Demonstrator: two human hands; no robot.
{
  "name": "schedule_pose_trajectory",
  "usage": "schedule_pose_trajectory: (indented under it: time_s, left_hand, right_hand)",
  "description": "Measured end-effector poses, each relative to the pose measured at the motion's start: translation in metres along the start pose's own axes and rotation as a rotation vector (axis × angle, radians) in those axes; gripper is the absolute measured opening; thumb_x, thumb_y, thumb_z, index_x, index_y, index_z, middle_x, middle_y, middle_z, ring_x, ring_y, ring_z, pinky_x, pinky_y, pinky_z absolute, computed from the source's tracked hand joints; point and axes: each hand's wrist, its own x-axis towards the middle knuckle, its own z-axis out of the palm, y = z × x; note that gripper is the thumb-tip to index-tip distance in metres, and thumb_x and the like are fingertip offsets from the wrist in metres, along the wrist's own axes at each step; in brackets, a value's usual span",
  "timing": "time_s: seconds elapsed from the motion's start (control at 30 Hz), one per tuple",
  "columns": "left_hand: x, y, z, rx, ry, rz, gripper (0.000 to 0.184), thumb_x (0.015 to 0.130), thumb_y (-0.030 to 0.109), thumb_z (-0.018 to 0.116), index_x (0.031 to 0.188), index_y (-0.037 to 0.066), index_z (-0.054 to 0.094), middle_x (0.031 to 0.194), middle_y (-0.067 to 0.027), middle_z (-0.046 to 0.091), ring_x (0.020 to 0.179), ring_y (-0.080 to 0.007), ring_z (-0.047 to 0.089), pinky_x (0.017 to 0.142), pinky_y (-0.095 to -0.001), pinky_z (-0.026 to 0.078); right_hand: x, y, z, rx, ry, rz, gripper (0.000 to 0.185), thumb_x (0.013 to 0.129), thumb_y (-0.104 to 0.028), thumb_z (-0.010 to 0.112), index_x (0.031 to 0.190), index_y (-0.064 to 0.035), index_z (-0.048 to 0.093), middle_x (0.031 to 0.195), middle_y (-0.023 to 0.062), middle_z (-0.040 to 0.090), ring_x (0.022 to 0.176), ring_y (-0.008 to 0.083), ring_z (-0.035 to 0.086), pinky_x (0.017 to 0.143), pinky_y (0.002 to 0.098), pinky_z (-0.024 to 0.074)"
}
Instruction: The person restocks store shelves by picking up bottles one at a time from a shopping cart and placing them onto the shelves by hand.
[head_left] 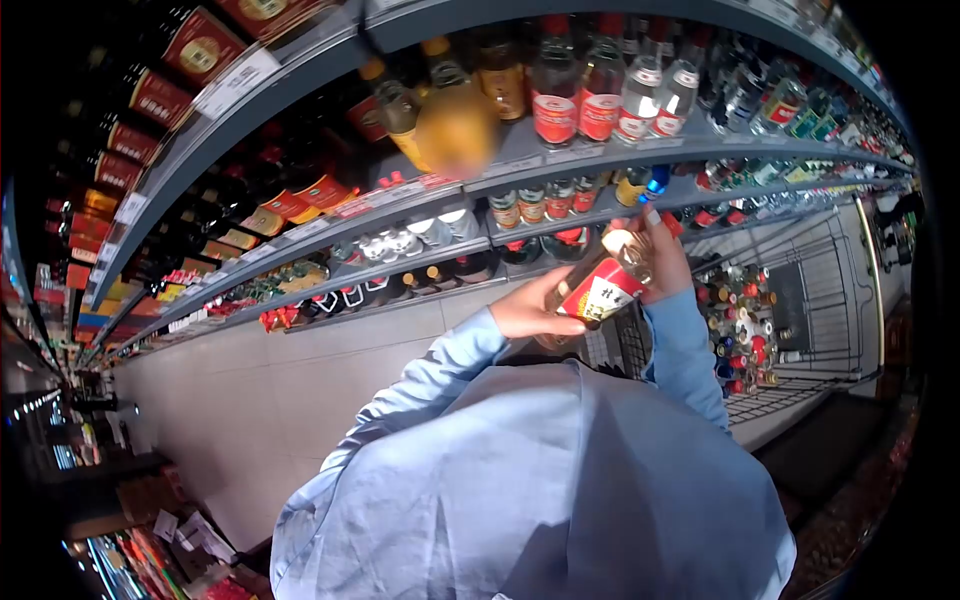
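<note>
A clear bottle with a red and white label (608, 290) is held tilted in front of my chest. My left hand (535, 305) wraps round its lower part, thumb along the base. My right hand (665, 250) is closed around the upper side of the bottle, near its neck. A blue cap (656, 184) shows just above the right fingers, in front of the shelf.
Shelves (520, 172) of bottles curve across the top and left. A wire shopping cart (850, 375) with several bottles (745, 335) inside stands at my right. Tiled floor (260, 390) lies at the left. Boxes and papers (190, 535) are at the lower left.
</note>
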Motion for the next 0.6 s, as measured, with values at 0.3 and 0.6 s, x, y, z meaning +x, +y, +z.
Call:
schedule_pose_trajectory:
  time_s: [0.3,0.6]
  left_hand:
    - [-0.083,-0.003,-0.055,0.261,0.172,-0.137,0.081,0.061,0.028,0.078,0.123,-0.001,0.037,0.089,-0.0111,0.060,0.079,-0.0148,0.057,0.069,-0.0267,0.046]
    - [-0.211,-0.007,-0.149,0.443,0.329,0.082,0.080,0.058,0.027,0.079,0.123,0.003,0.040,0.093,-0.0124,0.063,0.081,-0.0191,0.061,0.074,-0.0302,0.048]
  right_hand:
    - [-0.011,0.065,0.088,-0.066,0.100,0.056,0.026,0.085,-0.028,0.056,0.074,-0.0051,0.050,0.087,0.0120,0.058,0.079,0.0200,0.059,0.073,0.0326,0.0481]
    - [-0.007,0.168,0.175,0.017,-0.407,0.227,0.012,0.088,-0.016,0.050,0.086,-0.0046,0.050,0.121,0.0199,0.045,0.106,0.0260,0.049,0.091,0.0393,0.0420]
